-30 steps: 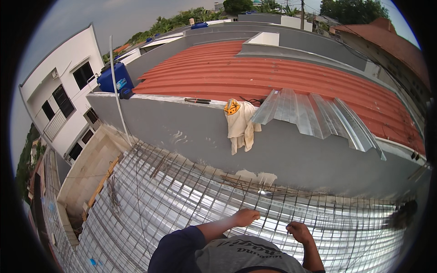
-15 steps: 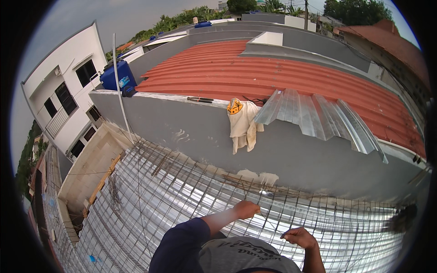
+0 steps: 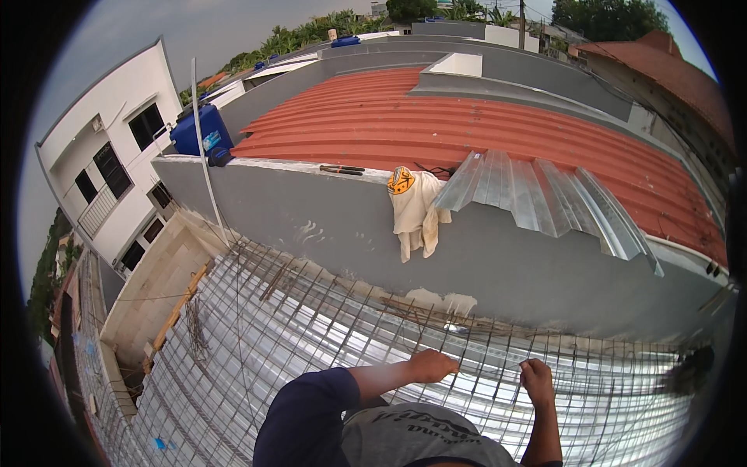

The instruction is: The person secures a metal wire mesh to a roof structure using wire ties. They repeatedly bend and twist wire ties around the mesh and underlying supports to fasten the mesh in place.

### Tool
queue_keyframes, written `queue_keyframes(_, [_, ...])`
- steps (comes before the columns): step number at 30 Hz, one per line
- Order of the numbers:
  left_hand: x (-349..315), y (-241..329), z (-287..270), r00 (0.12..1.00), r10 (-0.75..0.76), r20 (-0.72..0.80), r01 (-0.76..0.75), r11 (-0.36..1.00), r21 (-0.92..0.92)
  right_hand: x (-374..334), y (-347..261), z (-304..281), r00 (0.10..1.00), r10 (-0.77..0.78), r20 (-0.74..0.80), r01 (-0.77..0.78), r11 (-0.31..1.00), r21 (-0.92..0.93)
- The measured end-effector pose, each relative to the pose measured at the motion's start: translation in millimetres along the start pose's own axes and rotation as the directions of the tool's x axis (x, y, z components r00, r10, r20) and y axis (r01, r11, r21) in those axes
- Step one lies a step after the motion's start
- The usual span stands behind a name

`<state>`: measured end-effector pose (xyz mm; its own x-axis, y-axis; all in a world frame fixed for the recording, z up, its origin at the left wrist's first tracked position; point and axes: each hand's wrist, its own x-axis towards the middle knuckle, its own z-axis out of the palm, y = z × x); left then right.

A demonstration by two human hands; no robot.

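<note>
Both of my hands are over a grid of steel reinforcing bars [image 3: 327, 336], which lies on shiny ribbed metal decking [image 3: 257, 362]. My left hand [image 3: 433, 366] is closed in a fist, knuckles up, near the middle of the grid. To its right, my right hand [image 3: 536, 379] is raised with the fingers pinched together. A gap of about a hand's width parts them. Whatever either hand holds is too thin or too hidden to make out against the bars.
A grey wall [image 3: 311, 210] runs along the far side. On it lie a cloth [image 3: 417, 214], a long-handled tool [image 3: 341, 170] and a corrugated metal sheet [image 3: 537, 198] overhanging the edge. Behind are a red roof [image 3: 350, 117] and a blue tank [image 3: 201, 130]. A pole [image 3: 201, 117] leans at the left.
My left hand has moved slightly right and turned knuckles up. My right hand has risen and shifted right, its fingers now pointing upward.
</note>
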<state>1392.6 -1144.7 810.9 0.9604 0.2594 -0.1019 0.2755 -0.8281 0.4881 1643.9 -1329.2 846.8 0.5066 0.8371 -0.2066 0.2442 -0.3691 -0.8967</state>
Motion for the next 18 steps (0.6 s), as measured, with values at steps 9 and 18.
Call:
queue_keyframes(9, [2, -35, -17, 0.985, -0.171, -0.016, 0.171, 0.982, 0.084, -35, 38, 36, 0.909, 0.013, 0.416, 0.118, 0.951, -0.287])
queue_keyframes(18, [-19, -5, 4, 0.994, -0.101, 0.044, 0.104, 0.992, -0.074, 1, 51, 1, 0.997, 0.068, 0.039, -0.071, 0.992, 0.106])
